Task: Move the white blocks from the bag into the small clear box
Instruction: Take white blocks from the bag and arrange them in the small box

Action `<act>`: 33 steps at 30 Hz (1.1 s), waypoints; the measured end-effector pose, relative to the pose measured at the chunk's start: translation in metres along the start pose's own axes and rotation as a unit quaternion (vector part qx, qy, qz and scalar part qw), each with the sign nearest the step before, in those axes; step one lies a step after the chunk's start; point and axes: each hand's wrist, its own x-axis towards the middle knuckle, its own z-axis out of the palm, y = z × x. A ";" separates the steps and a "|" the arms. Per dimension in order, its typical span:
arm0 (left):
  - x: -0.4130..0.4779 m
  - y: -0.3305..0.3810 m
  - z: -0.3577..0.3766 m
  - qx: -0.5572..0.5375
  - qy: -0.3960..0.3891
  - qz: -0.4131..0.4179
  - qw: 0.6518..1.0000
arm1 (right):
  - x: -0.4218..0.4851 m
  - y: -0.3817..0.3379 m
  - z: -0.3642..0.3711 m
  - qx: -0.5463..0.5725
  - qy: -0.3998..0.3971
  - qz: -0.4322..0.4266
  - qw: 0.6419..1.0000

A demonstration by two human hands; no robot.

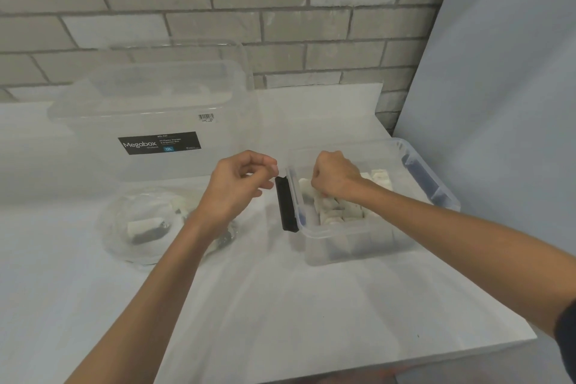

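Small clear box point(358, 243) stands near the right edge of the table point(280, 305), with white blocks point(339, 215) inside. Right hand point(335, 176) is inside the box, fingers curled over the blocks. Left hand point(240, 184), loosely curled and empty, hovers between the box and the clear bag point(149, 227).

Black label point(159, 143) on large clear storage box point(149, 121) — "Megabox", "12L" on blue patch, smaller print unreadable
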 end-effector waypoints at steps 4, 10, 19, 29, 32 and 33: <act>0.000 -0.002 0.000 0.006 -0.005 -0.004 1.000 | -0.001 -0.001 -0.001 -0.027 -0.010 -0.016 0.999; -0.001 -0.005 0.001 0.011 -0.009 -0.010 1.000 | -0.007 -0.007 -0.011 -0.161 0.034 -0.090 0.982; -0.003 -0.011 -0.018 0.008 -0.006 -0.013 1.000 | -0.017 -0.011 -0.039 -0.084 0.042 -0.055 0.994; -0.009 -0.028 -0.099 0.019 0.016 -0.038 0.999 | -0.022 -0.066 -0.074 0.009 0.075 -0.048 0.996; -0.008 -0.034 -0.124 0.036 0.024 -0.039 0.998 | -0.029 -0.083 -0.070 0.032 0.084 -0.075 0.993; -0.007 -0.037 -0.133 0.044 0.024 -0.042 0.998 | -0.033 -0.093 -0.068 0.050 0.088 -0.090 0.991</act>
